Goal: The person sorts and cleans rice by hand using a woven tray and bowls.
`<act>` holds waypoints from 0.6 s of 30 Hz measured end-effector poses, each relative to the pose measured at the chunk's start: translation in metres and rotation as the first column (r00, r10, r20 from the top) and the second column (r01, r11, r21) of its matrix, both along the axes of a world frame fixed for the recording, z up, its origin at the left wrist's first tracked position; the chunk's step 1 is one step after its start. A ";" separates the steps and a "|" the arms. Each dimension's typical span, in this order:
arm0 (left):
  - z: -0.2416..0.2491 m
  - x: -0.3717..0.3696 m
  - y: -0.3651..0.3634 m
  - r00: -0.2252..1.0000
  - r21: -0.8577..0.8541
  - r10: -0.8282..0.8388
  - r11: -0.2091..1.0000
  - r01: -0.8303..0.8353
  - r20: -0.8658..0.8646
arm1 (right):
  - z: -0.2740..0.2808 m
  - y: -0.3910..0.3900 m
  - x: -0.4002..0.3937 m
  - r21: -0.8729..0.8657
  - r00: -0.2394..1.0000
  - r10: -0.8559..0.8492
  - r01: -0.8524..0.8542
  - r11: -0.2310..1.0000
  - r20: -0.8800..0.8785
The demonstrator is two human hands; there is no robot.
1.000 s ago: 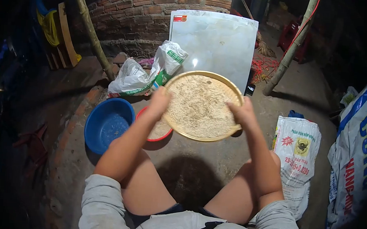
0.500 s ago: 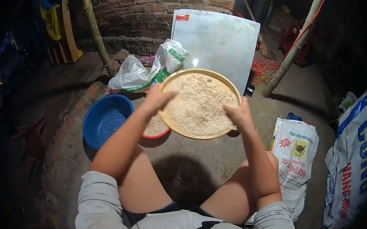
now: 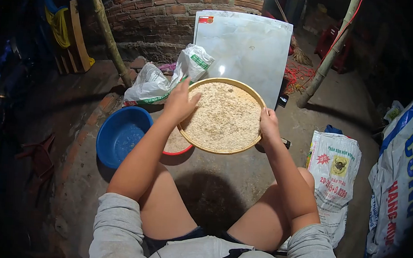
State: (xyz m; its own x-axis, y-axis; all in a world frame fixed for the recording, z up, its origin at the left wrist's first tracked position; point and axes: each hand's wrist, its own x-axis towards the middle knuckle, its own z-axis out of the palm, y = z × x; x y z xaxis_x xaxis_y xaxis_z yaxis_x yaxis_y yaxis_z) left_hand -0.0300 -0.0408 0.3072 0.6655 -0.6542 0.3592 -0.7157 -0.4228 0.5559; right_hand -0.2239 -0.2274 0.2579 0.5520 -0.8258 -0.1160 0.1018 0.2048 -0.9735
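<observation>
Round winnowing tray [image 3: 220,151]: held out in front, between both hands, tilted slightly or level, cannot tell which.
Pale granular load [image 3: 226,123]: spread across the tray, speckled darker toward the middle.
Left hand [image 3: 179,104]: at the left rim; thumb and fingers spread apart, contact unclear.
Right hand [image 3: 269,123]: clamped on the right rim, thumb over the edge.
Red basin [image 3: 180,152]: partly hidden beneath tray and left forearm; pale contents.
Blue basin [image 3: 113,125]: beside the red one, dotted with residue.
Buffalo-head fertilizer sack [image 3: 330,191]: flat on the floor, near the right knee.
White panel [image 3: 242,48]: beyond the tray.
</observation>
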 end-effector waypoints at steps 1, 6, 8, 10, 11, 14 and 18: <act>0.003 -0.007 -0.004 0.966 -0.016 -0.091 0.995 0.097 0.243 | -0.003 -0.001 0.003 -0.022 1.000 -0.006 0.006 1.000 0.023; -0.006 -0.012 -0.028 0.892 0.150 -0.403 0.914 0.378 0.206 | -0.003 0.015 0.011 -0.002 1.000 -0.001 0.001 1.000 0.031; -0.015 -0.013 -0.032 0.876 0.232 -0.435 0.892 0.388 0.207 | -0.007 0.016 0.015 -0.001 1.000 0.011 -0.011 1.000 0.027; -0.020 -0.016 -0.034 0.849 0.257 -0.528 0.819 0.513 -0.010 | -0.018 0.012 0.022 -0.072 1.000 0.014 -0.015 0.997 -0.017; -0.019 -0.023 -0.031 0.831 0.197 -0.555 0.812 0.550 -0.036 | -0.021 0.013 0.026 -0.072 1.000 0.017 -0.019 0.997 -0.022; -0.013 -0.028 -0.025 0.721 0.289 -0.677 0.668 0.685 -0.144 | -0.031 0.015 0.036 -0.008 1.000 -0.024 0.024 1.000 -0.018; -0.009 -0.029 -0.015 0.706 0.252 -0.707 0.677 0.692 -0.042 | -0.052 0.003 0.051 0.075 0.995 -0.096 0.097 0.992 -0.018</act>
State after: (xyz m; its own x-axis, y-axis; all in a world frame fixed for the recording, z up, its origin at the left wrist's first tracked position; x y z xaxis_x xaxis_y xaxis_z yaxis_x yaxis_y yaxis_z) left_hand -0.0591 -0.0555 0.2986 -0.0361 -0.9873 0.1545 -0.8811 0.1044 0.4613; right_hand -0.1729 -0.2240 0.2063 0.4676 -0.8638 -0.1875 0.1105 0.2676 -0.9572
